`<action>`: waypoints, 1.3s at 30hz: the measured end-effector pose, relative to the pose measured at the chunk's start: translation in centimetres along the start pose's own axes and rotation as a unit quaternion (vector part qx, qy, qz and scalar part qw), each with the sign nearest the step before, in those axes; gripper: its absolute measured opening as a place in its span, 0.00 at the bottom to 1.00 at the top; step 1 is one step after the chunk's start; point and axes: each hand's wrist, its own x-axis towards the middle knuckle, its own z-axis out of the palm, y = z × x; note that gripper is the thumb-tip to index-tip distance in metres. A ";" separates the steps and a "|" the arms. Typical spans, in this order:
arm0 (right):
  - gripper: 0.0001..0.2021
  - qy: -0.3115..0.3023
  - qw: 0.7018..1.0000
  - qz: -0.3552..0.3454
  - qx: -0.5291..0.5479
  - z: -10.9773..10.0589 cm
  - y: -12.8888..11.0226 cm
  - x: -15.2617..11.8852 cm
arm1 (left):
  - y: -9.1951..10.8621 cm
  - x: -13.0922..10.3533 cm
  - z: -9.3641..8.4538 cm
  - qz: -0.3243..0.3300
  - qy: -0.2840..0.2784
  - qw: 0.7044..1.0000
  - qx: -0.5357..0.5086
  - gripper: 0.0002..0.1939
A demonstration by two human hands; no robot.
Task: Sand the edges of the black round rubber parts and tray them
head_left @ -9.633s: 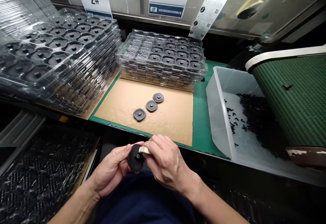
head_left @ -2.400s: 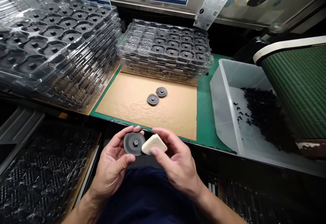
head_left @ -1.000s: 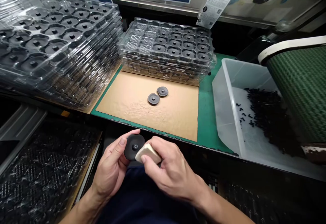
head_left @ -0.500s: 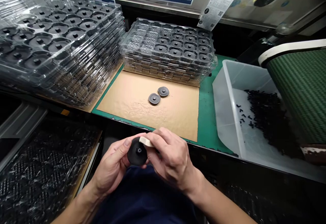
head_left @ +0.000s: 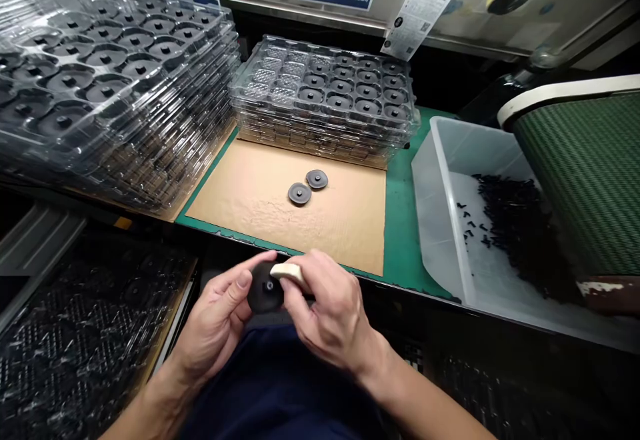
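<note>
While, in the head view, your left hand (head_left: 217,320) gripped a dark disc (head_left: 261,295) above your lap, your right hand (head_left: 333,310) pinched a cream block (head_left: 290,272) at its upper edge | clear trays (head_left: 320,122) held similar discs (head_left: 340,101) | the translucent bin (head_left: 437,227) held small black pieces (head_left: 520,233).

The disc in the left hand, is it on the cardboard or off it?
Off: the left hand holds the disc by its edge, on the person's side of the cardboard.

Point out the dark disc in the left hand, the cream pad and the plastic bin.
Dark disc (head_left: 261,290): head view, on its face.
Cream pad (head_left: 290,272): head view, on its side.
Plastic bin (head_left: 433,213): head view, on its left wall.
</note>
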 end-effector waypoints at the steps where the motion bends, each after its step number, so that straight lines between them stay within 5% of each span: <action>1: 0.07 0.002 0.998 0.045 0.033 0.2 -0.1 -0.1 | 0.0 0.0 0.0 0.025 0.032 0.999 0.000 0.19; 3: 0.08 -0.012 0.992 0.101 0.077 0.6 -0.1 -0.4 | 0.1 0.2 -0.2 0.031 0.052 0.998 0.021 0.19; 5: 0.09 -0.024 0.994 0.088 0.063 0.5 0.0 -0.4 | 0.2 0.3 -0.6 -0.019 0.007 0.998 0.054 0.19; 8: 0.11 -0.051 0.998 -0.028 -0.005 -0.2 0.2 0.0 | 0.3 0.6 -1.2 -0.106 -0.083 0.988 0.080 0.19; 11: 0.13 -0.064 0.990 -0.120 -0.036 -0.5 0.2 0.4 | 0.2 0.7 -1.2 -0.136 -0.108 0.984 0.045 0.21; 13: 0.12 -0.012 0.997 -0.069 -0.023 -0.2 0.1 0.5 | 0.0 0.7 -0.8 -0.084 -0.062 0.994 0.013 0.16; 15: 0.09 0.016 0.998 0.054 0.040 0.4 0.1 0.3 | -0.2 0.8 -0.4 0.001 0.008 1.000 -0.001 0.19; 17: 0.09 -0.011 0.982 0.151 0.116 1.0 0.1 0.1 | -0.2 0.8 -0.2 0.052 0.049 0.997 0.006 0.22; 19: 0.09 -0.030 0.977 0.161 0.134 1.2 0.3 0.0 | -0.1 0.9 -0.4 0.039 0.042 0.998 0.027 0.22; 25: 0.11 -0.025 1.000 0.002 -0.005 0.6 0.4 -0.1 | 0.4 1.2 -2.0 -0.114 -0.077 0.988 0.075 0.20; 31: 0.15 -0.098 0.985 -0.139 -0.037 0.2 0.6 0.6 | -0.8 1.4 -2.5 -0.185 -0.109 0.977 -0.001 0.20; 33: 0.14 -0.059 0.992 -0.098 -0.047 0.6 1.1 0.8 | -1.1 1.6 -2.0 -0.139 -0.071 0.987 -0.044 0.16; 36: 0.11 0.012 0.993 0.111 0.026 1.4 1.7 0.8 | -1.1 1.8 -1.1 -0.017 0.021 0.998 -0.050 0.20; 39: 0.14 -0.044 0.954 0.230 0.186 1.9 1.6 0.7 | -0.9 1.8 -0.5 0.080 0.051 0.995 -0.025 0.22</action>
